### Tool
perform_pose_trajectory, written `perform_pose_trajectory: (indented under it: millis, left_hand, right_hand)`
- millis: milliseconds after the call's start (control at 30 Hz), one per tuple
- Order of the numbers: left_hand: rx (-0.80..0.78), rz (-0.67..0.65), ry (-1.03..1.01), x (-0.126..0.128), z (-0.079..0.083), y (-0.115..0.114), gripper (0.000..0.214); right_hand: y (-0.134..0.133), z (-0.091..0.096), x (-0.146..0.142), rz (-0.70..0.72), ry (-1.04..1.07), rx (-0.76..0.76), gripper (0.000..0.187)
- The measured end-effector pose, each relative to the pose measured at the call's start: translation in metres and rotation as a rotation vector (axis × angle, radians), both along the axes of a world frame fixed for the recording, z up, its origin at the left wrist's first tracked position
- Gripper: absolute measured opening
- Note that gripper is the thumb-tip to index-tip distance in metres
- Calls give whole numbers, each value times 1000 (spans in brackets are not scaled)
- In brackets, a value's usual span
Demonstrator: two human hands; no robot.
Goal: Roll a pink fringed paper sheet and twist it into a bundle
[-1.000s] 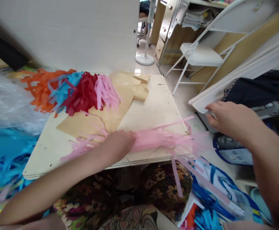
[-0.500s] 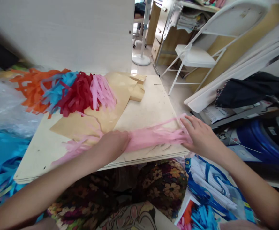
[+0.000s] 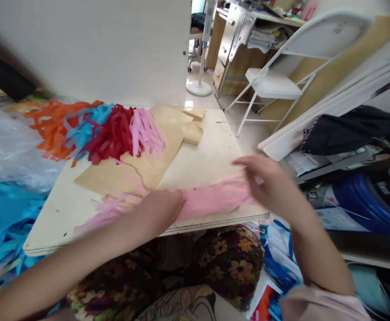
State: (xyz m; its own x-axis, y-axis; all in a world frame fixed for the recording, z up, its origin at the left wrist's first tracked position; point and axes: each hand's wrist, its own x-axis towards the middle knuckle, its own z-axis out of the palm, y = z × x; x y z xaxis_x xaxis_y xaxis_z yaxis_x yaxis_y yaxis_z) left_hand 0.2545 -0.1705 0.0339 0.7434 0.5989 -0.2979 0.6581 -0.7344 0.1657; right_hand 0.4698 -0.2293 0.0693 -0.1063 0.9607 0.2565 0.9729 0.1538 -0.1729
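We're mid-way through gathering the pink tissue fringe, which lies along the near edge of the worktop: our left hand presses flat, fingers closed over its middle, while our right hand is blurred above its right end, loosely curled, grip unclear. Next move likely calls for pinching that loose end and smoothing the strips together. No containers; finished tassels sit at the worktop's far left.
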Motion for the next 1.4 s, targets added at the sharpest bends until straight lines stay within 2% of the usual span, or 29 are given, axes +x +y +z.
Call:
perform_pose_trajectory:
  millis: [67,133,233,333,400,500,633,833,933,1067,1267,1400]
  left_hand:
    - [-6,4,-8,-1,2,-3,34]
    - [-16,13,-26,-4,3,-5,34]
    - [-63,5,-58,-7,4,-5,33]
    - [-88,-4,-105,-9,4,-3,32]
    - [-109,0,-129,-10,3,-1,32]
    - [-145,16,-113,-9,2,0,31]
    - [-143,44,-78,-9,-1,3,34]
    - [-80,59,-75,-9,-2,12,41]
    - [-57,62,-47,-9,-3,15,39]
    - [-29,62,-19,-7,-3,14,36]
    - [31,74,46,-4,1,12,40]
    - [48,64,54,-6,2,14,42]
  right_hand:
    - [9,-10,-36,282,20,-202,27]
    - [20,-19,-57,378,37,-359,32]
    - [34,-22,-65,382,61,-517,27]
    - [41,-16,-64,391,87,-566,23]
    - [45,-13,-66,400,121,-607,28]
    - [52,-13,-71,395,147,-760,40]
    - [68,-19,-77,444,122,-946,45]
    - [77,-23,-68,442,135,-1082,35]
    - [72,-22,-56,391,160,-1088,27]
    - [60,-23,-43,290,151,-983,19]
    - [39,-29,-40,162,5,-751,22]
    - [33,-31,-41,99,-55,-690,23]
